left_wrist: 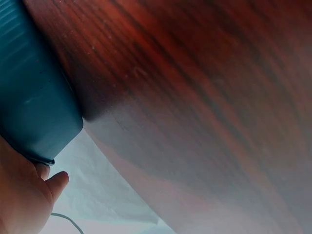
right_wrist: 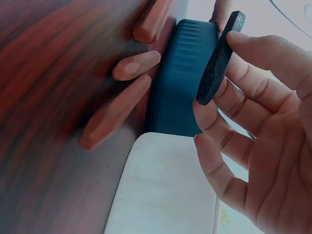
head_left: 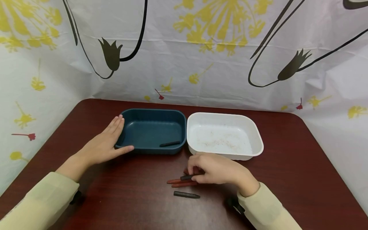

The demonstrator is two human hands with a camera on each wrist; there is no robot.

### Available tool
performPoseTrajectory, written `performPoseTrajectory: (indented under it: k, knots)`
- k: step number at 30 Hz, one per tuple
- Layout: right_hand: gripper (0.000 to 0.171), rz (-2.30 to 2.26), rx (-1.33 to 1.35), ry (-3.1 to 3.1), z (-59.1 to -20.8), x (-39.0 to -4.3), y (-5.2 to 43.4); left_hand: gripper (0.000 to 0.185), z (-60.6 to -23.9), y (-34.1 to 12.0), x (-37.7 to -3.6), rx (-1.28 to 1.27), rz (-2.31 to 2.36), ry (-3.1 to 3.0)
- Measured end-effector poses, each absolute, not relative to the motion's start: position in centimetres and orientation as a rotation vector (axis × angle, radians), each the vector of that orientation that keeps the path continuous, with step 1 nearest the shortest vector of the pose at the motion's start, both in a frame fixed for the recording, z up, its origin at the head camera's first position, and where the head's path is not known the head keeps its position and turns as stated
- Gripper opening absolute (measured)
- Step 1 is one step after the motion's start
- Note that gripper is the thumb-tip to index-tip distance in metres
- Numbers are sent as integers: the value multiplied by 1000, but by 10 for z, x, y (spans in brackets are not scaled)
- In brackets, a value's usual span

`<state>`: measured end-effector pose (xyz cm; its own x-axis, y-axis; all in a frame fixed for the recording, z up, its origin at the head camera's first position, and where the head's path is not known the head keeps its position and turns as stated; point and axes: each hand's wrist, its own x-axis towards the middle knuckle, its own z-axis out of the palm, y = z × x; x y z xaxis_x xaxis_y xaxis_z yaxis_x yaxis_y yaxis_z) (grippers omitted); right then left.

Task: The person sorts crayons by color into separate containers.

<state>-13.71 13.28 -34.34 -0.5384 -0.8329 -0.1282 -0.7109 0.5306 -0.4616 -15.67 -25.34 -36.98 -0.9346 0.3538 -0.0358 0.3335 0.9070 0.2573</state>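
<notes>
My left hand (head_left: 110, 140) lies flat with straight fingers against the left end of a dark teal tray (head_left: 127, 112), thumb along its front wall; the left wrist view shows that hand (left_wrist: 27, 197) beside the tray's corner (left_wrist: 34, 97). One black crayon (head_left: 169, 144) lies inside the teal tray. My right hand (head_left: 193, 172) pinches another black crayon (head_left: 187, 177), lifted just above the table; in the right wrist view that crayon (right_wrist: 219, 58) sits between thumb and fingers (right_wrist: 243, 83). Red crayons (head_left: 181, 182) lie under the hand, three of them showing (right_wrist: 117, 112) in the right wrist view.
A white tray (head_left: 256, 134) stands right of the teal one, touching it, with only faint marks inside. A third black crayon (head_left: 186, 195) lies on the dark red table (head_left: 287, 179) nearer me. A flowered cloth hangs behind and at both sides.
</notes>
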Motion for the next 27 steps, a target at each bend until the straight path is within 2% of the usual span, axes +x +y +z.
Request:
performPoseTrajectory:
  k: [27]
  knots:
    - [12, -704, -1322, 2402, -328, -151, 115, 108, -371, -254, -156, 558, 386, 3000]
